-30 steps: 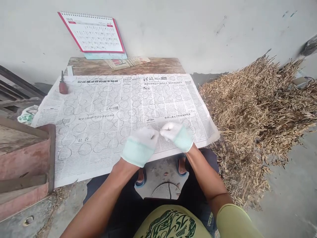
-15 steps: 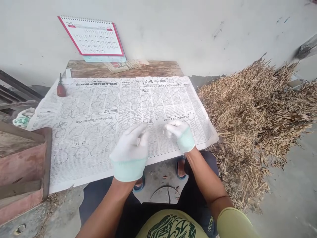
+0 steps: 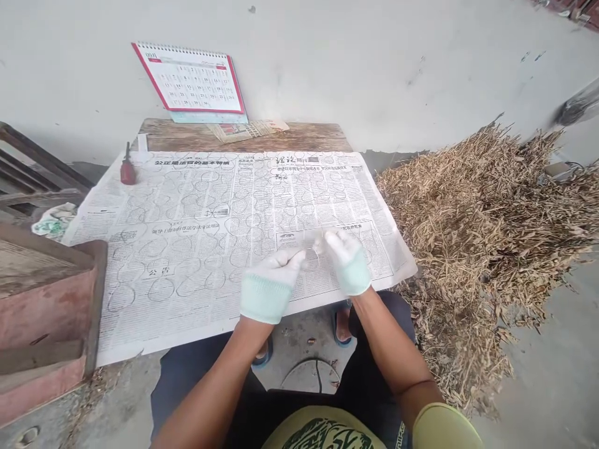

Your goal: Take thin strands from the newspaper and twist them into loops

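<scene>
left hand pinches wire (red bottle well apart)

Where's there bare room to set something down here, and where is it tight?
The newspaper has room between the red bottle and the left hand. A strip of wooden table shows beyond it, right of the folded paper. Concrete floor lies right of the dried stalks. It's crowded at the thin wire by the right hand.

matt cloth gloves, thin newsprint, rough weathered wooden tabletop.
</scene>
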`<state>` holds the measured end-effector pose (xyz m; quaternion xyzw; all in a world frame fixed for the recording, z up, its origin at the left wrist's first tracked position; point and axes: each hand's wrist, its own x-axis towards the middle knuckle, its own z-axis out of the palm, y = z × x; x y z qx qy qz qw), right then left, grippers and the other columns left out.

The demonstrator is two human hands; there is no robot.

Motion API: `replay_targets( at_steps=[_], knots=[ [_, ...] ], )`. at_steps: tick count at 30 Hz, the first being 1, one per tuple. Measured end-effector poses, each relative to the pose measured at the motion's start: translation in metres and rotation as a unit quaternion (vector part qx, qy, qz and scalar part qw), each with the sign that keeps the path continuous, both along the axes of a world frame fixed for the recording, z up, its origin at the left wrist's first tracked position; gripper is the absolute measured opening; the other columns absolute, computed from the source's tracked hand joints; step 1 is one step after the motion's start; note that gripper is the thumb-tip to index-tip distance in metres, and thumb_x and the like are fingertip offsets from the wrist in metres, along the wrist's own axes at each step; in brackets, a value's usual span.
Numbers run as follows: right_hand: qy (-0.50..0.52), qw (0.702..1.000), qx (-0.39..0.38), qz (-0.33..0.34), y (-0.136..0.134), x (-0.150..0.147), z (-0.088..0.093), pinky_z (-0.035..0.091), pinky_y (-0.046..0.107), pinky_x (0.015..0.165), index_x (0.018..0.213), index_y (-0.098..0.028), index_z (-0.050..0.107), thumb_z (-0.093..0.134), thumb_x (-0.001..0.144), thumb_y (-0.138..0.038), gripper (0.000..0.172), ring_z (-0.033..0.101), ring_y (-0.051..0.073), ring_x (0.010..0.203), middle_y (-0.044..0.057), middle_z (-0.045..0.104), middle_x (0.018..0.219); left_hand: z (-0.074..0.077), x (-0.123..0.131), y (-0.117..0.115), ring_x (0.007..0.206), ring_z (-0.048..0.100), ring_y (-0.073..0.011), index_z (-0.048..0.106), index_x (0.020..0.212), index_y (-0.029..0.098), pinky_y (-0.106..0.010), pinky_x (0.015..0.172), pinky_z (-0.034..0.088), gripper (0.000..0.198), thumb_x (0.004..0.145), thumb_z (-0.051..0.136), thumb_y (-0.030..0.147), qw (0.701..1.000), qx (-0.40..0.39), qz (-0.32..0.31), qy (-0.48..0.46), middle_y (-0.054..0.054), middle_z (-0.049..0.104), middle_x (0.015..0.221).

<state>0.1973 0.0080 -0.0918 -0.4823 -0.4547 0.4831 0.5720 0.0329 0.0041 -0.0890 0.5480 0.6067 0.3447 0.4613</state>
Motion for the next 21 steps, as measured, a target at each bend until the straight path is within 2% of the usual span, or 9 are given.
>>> replay_targets(
  at_steps=[3,6,9,12,16,21],
  knots=[
    [-0.024,0.999,0.036,-0.02,0.003,0.009,0.005,0.058,0.035,0.087,0.104,-0.022,0.077,0.061,0.1,-0.044,0.028,0.071,0.017,0.085,0.003,0.077,0.092,0.001,-0.002,0.001,0.084,0.073,-0.023,0.084,0.092,0.028,-0.036,0.081,0.056,0.034,0.095,0.06,0.052,0.996,0.022,-0.018,0.089,0.001,0.077,0.078],
    [-0.072,0.997,0.011,-0.018,0.006,0.012,0.007,0.058,0.034,0.088,0.111,-0.023,0.077,0.065,0.096,-0.039,0.025,0.073,0.017,0.086,0.002,0.078,0.09,0.003,-0.003,0.0,0.082,0.071,-0.0233,0.084,0.095,0.031,-0.035,0.074,0.053,0.035,0.098,0.054,0.049,0.985,0.057,-0.063,0.152,0.002,0.076,0.078],
    [-0.11,0.994,-0.027,0.005,0.01,0.013,0.003,0.058,0.031,0.08,0.095,-0.021,0.079,0.066,0.093,-0.034,0.018,0.071,0.015,0.076,0.001,0.077,0.08,0.002,-0.005,0.002,0.087,0.071,-0.0244,0.083,0.098,0.031,-0.035,0.077,0.052,0.038,0.1,0.051,0.049,0.976,0.07,-0.104,0.178,0.002,0.079,0.088],
    [-0.112,0.993,-0.023,0.026,0.011,0.014,-0.002,0.056,0.029,0.07,0.078,-0.02,0.077,0.065,0.094,-0.037,0.026,0.065,0.013,0.063,0.001,0.074,0.073,-0.001,-0.009,0.006,0.09,0.07,-0.0254,0.082,0.099,0.03,-0.038,0.083,0.049,0.041,0.102,0.046,0.048,0.963,0.087,-0.146,0.21,0.0,0.079,0.091],
    [-0.097,0.994,-0.012,0.043,0.011,0.017,-0.007,0.053,0.028,0.064,0.081,-0.021,0.079,0.067,0.094,-0.041,0.027,0.06,0.011,0.056,-0.001,0.072,0.069,0.0,-0.015,0.011,0.081,0.065,-0.0232,0.079,0.1,0.028,-0.036,0.075,0.045,0.043,0.103,0.04,0.046,0.94,0.106,-0.218,0.242,-0.001,0.07,0.079],
    [-0.111,0.992,-0.016,0.064,0.01,0.02,-0.008,0.055,0.029,0.067,0.09,-0.022,0.083,0.068,0.094,-0.04,0.024,0.062,0.012,0.058,-0.001,0.072,0.07,0.007,-0.018,0.012,0.065,0.053,-0.0189,0.066,0.082,0.025,-0.032,0.062,0.035,0.042,0.104,0.037,0.045,0.923,0.092,-0.251,0.277,0.001,0.052,0.066]
  ],
)
